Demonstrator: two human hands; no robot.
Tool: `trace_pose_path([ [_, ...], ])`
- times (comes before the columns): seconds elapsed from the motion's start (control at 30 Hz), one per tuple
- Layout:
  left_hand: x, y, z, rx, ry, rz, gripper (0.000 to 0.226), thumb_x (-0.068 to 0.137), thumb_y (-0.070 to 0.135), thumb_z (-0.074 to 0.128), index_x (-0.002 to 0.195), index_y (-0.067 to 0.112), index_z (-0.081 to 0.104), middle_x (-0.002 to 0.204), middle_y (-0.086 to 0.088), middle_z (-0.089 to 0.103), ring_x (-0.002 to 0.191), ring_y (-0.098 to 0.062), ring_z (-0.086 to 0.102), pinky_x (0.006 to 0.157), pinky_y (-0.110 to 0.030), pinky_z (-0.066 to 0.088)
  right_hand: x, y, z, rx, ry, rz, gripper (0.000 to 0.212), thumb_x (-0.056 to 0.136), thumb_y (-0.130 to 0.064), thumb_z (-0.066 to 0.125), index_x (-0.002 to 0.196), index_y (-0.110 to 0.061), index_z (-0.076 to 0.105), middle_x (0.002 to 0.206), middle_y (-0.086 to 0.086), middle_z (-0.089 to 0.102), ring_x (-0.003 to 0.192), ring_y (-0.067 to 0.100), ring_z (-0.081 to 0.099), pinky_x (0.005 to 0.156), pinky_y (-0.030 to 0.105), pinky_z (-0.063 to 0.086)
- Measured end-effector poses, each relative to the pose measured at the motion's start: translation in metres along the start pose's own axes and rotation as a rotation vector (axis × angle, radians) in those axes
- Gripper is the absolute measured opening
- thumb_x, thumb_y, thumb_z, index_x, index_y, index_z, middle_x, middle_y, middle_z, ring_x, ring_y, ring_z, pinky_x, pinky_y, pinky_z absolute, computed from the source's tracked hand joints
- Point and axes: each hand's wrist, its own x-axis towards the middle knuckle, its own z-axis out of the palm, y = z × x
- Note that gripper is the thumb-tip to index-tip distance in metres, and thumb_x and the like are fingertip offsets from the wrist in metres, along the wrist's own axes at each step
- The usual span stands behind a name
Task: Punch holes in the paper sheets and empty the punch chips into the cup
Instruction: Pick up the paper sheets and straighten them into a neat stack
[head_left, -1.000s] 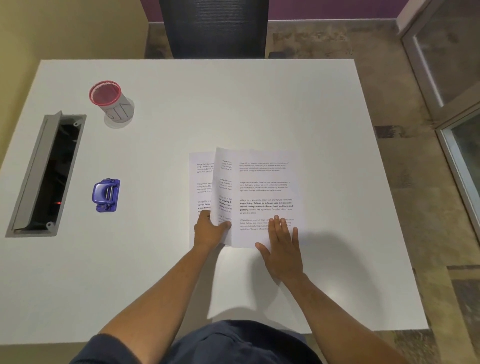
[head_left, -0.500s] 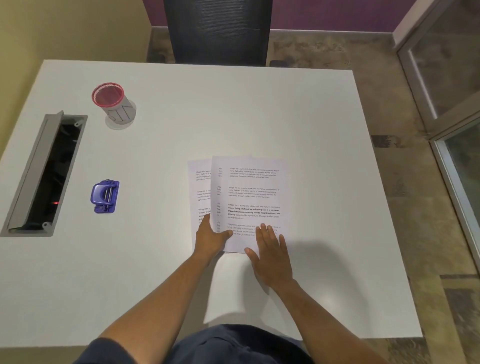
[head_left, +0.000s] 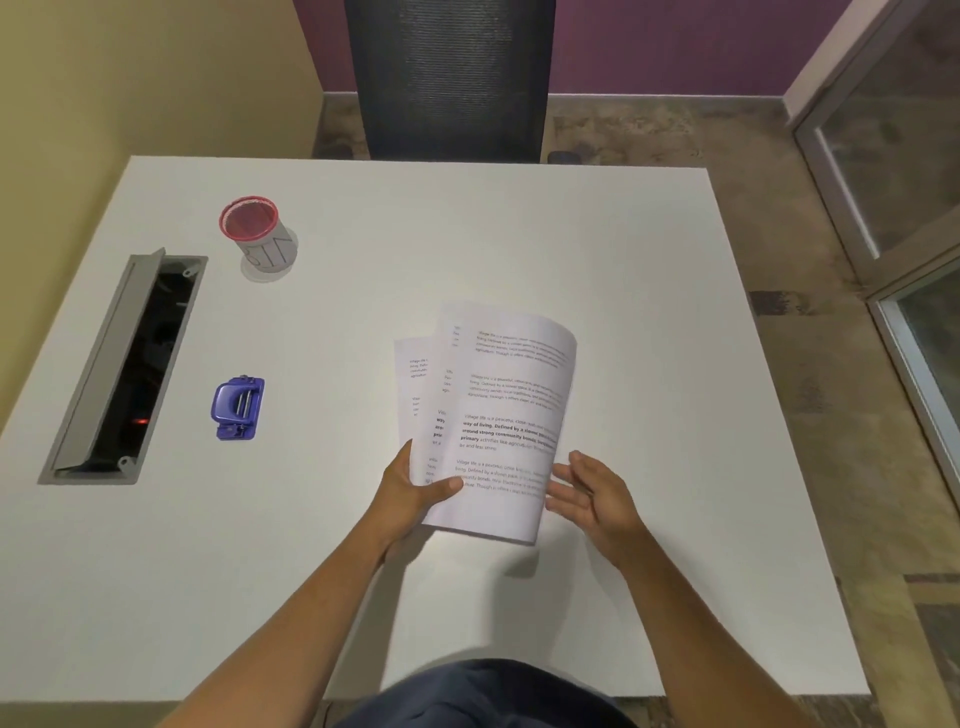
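Printed paper sheets (head_left: 498, 410) are lifted off the white table (head_left: 623, 260), fanned slightly, their far end curling. My left hand (head_left: 410, 488) grips their lower left corner, thumb on top. At the sheets' right edge my right hand (head_left: 592, 493) is open with fingers spread, touching or just beside the paper. A small blue hole punch (head_left: 238, 408) lies on the table to the left, apart from both hands. A red-rimmed cup (head_left: 257, 234) stands at the far left.
A grey cable hatch (head_left: 124, 369) with its lid raised is sunk into the table's left side. A dark mesh chair (head_left: 449, 78) stands behind the far edge. A glass door (head_left: 893, 182) is at the right.
The sheets lay flat under both hands; now my left hand has raised them off the table and my right hand has slid off to their right edge.
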Motion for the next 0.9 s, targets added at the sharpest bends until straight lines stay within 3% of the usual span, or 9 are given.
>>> trace_pose_path([
  [0.1,-0.01,0.0,-0.003,-0.061,-0.085,-0.004,0.066,0.078,-0.008,0.074,0.137,0.008,0.05,0.133,-0.017,0.062,0.122,-0.037,0.06,0.101,-0.051,0.049,-0.001,0.0,-0.004,-0.071,-0.082,-0.011,0.026,0.096,-0.025,0.061,0.118,-0.012,0.054,0.114,0.013,0.063,0.092,0.026,0.069,0.079,0.039,0.055],
  [0.27,-0.022,0.007,-0.002,-0.132,-0.216,-0.029,0.066,0.081,-0.007,0.073,0.14,0.01,0.047,0.138,-0.023,0.056,0.126,-0.042,0.055,0.103,-0.057,0.045,-0.004,0.007,-0.001,0.041,-0.05,0.057,0.045,0.098,-0.02,0.058,0.138,-0.003,0.047,0.127,0.013,0.057,0.111,0.027,0.061,0.095,0.045,0.05],
  [0.4,-0.023,0.024,0.011,-0.181,-0.298,-0.018,0.07,0.079,-0.002,0.076,0.141,0.011,0.045,0.14,-0.023,0.054,0.128,-0.041,0.054,0.097,-0.049,0.049,-0.014,0.007,0.01,0.161,-0.114,0.188,0.054,0.094,-0.041,0.057,0.134,-0.005,0.05,0.132,0.019,0.06,0.116,0.034,0.063,0.096,0.049,0.051],
  [0.5,-0.021,0.033,0.019,-0.203,-0.365,-0.01,0.073,0.08,-0.005,0.073,0.144,0.009,0.041,0.143,-0.024,0.051,0.129,-0.042,0.051,0.099,-0.05,0.047,-0.018,0.008,0.014,0.287,-0.227,0.217,0.067,0.094,-0.052,0.05,0.141,-0.004,0.048,0.141,0.022,0.053,0.132,0.038,0.05,0.114,0.054,0.034],
  [0.6,-0.019,0.033,0.019,-0.208,-0.391,-0.016,0.074,0.08,-0.005,0.072,0.145,0.009,0.039,0.144,-0.025,0.049,0.131,-0.042,0.05,0.103,-0.054,0.044,-0.018,0.002,0.018,0.415,-0.318,0.213,0.062,0.098,-0.048,0.048,0.145,-0.007,0.044,0.148,0.021,0.046,0.139,0.039,0.04,0.117,0.058,0.024],
  [0.7,-0.021,0.025,0.012,-0.199,-0.351,-0.032,0.073,0.08,-0.005,0.072,0.144,0.009,0.04,0.143,-0.025,0.051,0.13,-0.042,0.051,0.104,-0.055,0.043,-0.018,-0.004,0.016,0.394,-0.361,0.161,0.057,0.092,-0.035,0.06,0.14,-0.006,0.051,0.14,0.02,0.056,0.131,0.038,0.051,0.109,0.056,0.039],
  [0.77,-0.022,0.018,0.006,-0.173,-0.317,-0.04,0.072,0.078,-0.003,0.075,0.142,0.01,0.044,0.141,-0.023,0.054,0.128,-0.04,0.053,0.102,-0.053,0.046,-0.017,-0.005,0.012,0.321,-0.353,0.101,0.054,0.086,-0.025,0.069,0.135,-0.006,0.056,0.13,0.019,0.064,0.119,0.037,0.061,0.092,0.05,0.054],
  [0.9,-0.024,0.006,-0.002,-0.078,-0.194,-0.079,0.071,0.071,0.0,0.082,0.135,0.011,0.053,0.131,-0.017,0.064,0.121,-0.035,0.061,0.099,-0.048,0.05,-0.011,-0.008,0.005,0.041,-0.276,-0.029,0.042,0.087,-0.004,0.067,0.128,-0.012,0.062,0.125,0.014,0.068,0.111,0.033,0.067,0.08,0.041,0.058],
])
